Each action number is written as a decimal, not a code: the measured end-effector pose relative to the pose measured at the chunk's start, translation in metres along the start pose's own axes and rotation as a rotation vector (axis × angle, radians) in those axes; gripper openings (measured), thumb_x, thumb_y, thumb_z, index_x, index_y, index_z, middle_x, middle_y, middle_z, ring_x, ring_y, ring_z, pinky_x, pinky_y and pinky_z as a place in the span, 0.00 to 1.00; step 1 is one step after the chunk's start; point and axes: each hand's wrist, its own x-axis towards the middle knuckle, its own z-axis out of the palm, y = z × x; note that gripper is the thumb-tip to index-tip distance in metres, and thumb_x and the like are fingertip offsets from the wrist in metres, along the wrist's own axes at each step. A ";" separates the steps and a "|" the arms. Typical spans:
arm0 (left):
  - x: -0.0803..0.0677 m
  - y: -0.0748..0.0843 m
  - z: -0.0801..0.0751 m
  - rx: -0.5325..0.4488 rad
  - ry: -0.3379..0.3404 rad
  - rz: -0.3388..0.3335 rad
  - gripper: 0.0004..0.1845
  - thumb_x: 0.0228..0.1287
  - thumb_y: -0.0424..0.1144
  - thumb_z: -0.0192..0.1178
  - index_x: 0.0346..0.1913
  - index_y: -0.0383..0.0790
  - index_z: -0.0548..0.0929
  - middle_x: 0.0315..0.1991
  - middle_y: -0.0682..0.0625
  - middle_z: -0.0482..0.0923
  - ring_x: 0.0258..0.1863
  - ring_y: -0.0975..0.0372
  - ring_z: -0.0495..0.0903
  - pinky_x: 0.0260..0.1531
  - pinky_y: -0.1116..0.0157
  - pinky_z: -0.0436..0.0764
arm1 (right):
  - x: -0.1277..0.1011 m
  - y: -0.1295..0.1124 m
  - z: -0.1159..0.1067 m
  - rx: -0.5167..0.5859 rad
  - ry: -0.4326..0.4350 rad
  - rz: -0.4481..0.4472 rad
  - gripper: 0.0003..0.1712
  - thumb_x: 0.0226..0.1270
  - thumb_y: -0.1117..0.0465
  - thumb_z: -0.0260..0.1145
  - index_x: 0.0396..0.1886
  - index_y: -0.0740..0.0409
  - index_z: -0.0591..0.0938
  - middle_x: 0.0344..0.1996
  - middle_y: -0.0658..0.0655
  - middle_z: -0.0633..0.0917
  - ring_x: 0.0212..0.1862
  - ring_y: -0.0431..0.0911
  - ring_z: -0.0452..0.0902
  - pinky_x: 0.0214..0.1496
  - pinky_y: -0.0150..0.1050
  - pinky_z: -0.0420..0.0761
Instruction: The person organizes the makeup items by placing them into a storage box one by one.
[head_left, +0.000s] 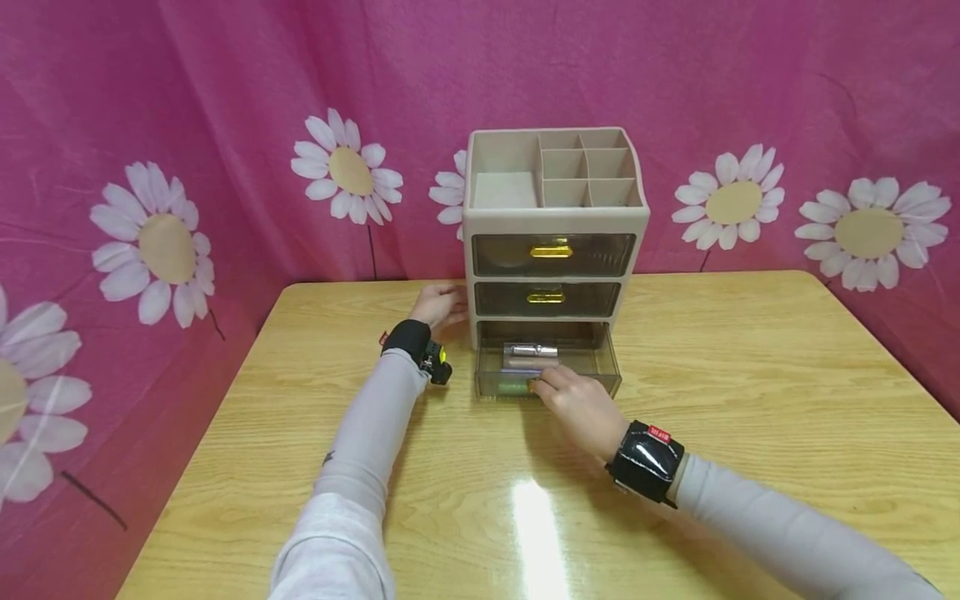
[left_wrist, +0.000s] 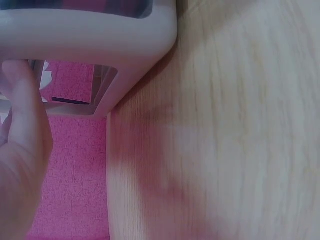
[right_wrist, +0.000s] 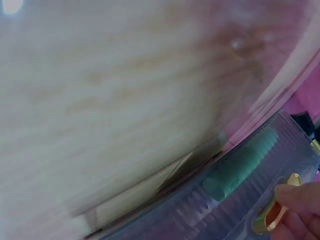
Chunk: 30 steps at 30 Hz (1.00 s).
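Note:
A cream desktop organizer (head_left: pixel 557 220) with three smoky see-through drawers stands near the far side of the table. Its bottom drawer (head_left: pixel 491 384) is pulled out, showing shiny pinkish tubes (head_left: pixel 530 357) inside. My right hand (head_left: pixel 583 410) pinches this drawer's gold handle (right_wrist: pixel 261 225) between thumb and fingers. Through the drawer wall in the right wrist view shows a green ribbed cylinder (right_wrist: pixel 242 165). At the organizer's left side, my left hand (head_left: pixel 438 306) rests against it with fingertips partly hidden; the left wrist view shows its thumb extended along the frame beside an opening.
Both upper drawers, the top one (head_left: pixel 510 254) and the middle one (head_left: pixel 510 298), are closed. Divided compartments (head_left: pixel 588 167) form the organizer's top. A pink curtain (head_left: pixel 525 67) with white daisies hangs behind and left of the wooden table (head_left: pixel 735 367).

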 end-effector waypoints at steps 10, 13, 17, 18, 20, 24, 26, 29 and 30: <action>0.039 -0.029 -0.015 -0.056 -0.041 0.032 0.23 0.62 0.30 0.55 0.61 0.32 0.68 0.42 0.41 0.79 0.38 0.56 0.80 0.37 0.64 0.82 | 0.015 0.019 0.011 -0.008 0.003 0.051 0.10 0.47 0.78 0.66 0.32 0.65 0.82 0.32 0.58 0.80 0.38 0.50 0.76 0.33 0.38 0.82; 0.026 -0.018 -0.009 -0.011 -0.013 0.003 0.23 0.64 0.30 0.52 0.63 0.33 0.66 0.48 0.39 0.76 0.43 0.54 0.78 0.43 0.62 0.80 | 0.019 0.024 0.015 -0.018 0.013 0.057 0.10 0.48 0.78 0.65 0.31 0.65 0.81 0.30 0.57 0.80 0.35 0.49 0.75 0.31 0.38 0.81; -0.015 0.012 0.009 0.059 0.038 -0.034 0.22 0.68 0.28 0.45 0.65 0.31 0.63 0.55 0.37 0.70 0.49 0.53 0.75 0.50 0.61 0.76 | 0.025 0.030 0.020 -0.035 0.023 0.067 0.10 0.47 0.79 0.63 0.30 0.65 0.81 0.28 0.56 0.78 0.32 0.48 0.74 0.28 0.38 0.80; -0.021 0.016 0.011 0.060 0.038 -0.033 0.22 0.68 0.27 0.44 0.64 0.29 0.63 0.55 0.36 0.70 0.48 0.53 0.75 0.49 0.62 0.77 | 0.026 0.031 0.022 -0.041 0.023 0.070 0.10 0.46 0.79 0.64 0.29 0.65 0.81 0.28 0.56 0.78 0.32 0.48 0.74 0.27 0.38 0.80; -0.015 0.009 0.008 0.022 0.012 -0.003 0.21 0.67 0.27 0.46 0.63 0.28 0.65 0.51 0.36 0.73 0.45 0.53 0.77 0.45 0.62 0.79 | 0.028 0.034 0.025 -0.047 0.023 0.075 0.10 0.45 0.78 0.65 0.29 0.65 0.81 0.28 0.56 0.78 0.32 0.49 0.74 0.27 0.38 0.80; 0.020 -0.014 -0.007 -0.048 -0.027 0.022 0.19 0.64 0.29 0.53 0.59 0.31 0.71 0.47 0.37 0.76 0.43 0.53 0.78 0.43 0.61 0.80 | 0.033 0.039 0.029 -0.058 0.015 0.083 0.10 0.45 0.77 0.67 0.30 0.65 0.81 0.28 0.57 0.78 0.34 0.49 0.74 0.29 0.38 0.80; 0.026 -0.018 -0.008 -0.059 -0.024 0.016 0.19 0.64 0.30 0.53 0.58 0.32 0.72 0.47 0.38 0.76 0.44 0.52 0.78 0.44 0.60 0.79 | 0.035 0.041 0.030 -0.062 0.006 0.084 0.11 0.45 0.78 0.68 0.30 0.66 0.81 0.29 0.57 0.78 0.34 0.50 0.74 0.30 0.39 0.80; 0.024 -0.017 -0.008 -0.064 -0.021 0.010 0.19 0.64 0.30 0.53 0.59 0.33 0.71 0.48 0.38 0.76 0.44 0.53 0.78 0.44 0.61 0.79 | 0.038 0.043 0.031 -0.073 -0.016 0.088 0.11 0.45 0.78 0.67 0.32 0.66 0.81 0.31 0.59 0.79 0.36 0.51 0.75 0.33 0.39 0.81; 0.017 -0.012 -0.005 -0.052 -0.014 0.003 0.20 0.65 0.29 0.52 0.59 0.32 0.70 0.48 0.38 0.76 0.44 0.53 0.78 0.45 0.61 0.79 | 0.039 0.044 0.032 -0.074 -0.026 0.090 0.12 0.45 0.79 0.67 0.32 0.66 0.81 0.32 0.59 0.79 0.36 0.52 0.76 0.34 0.40 0.81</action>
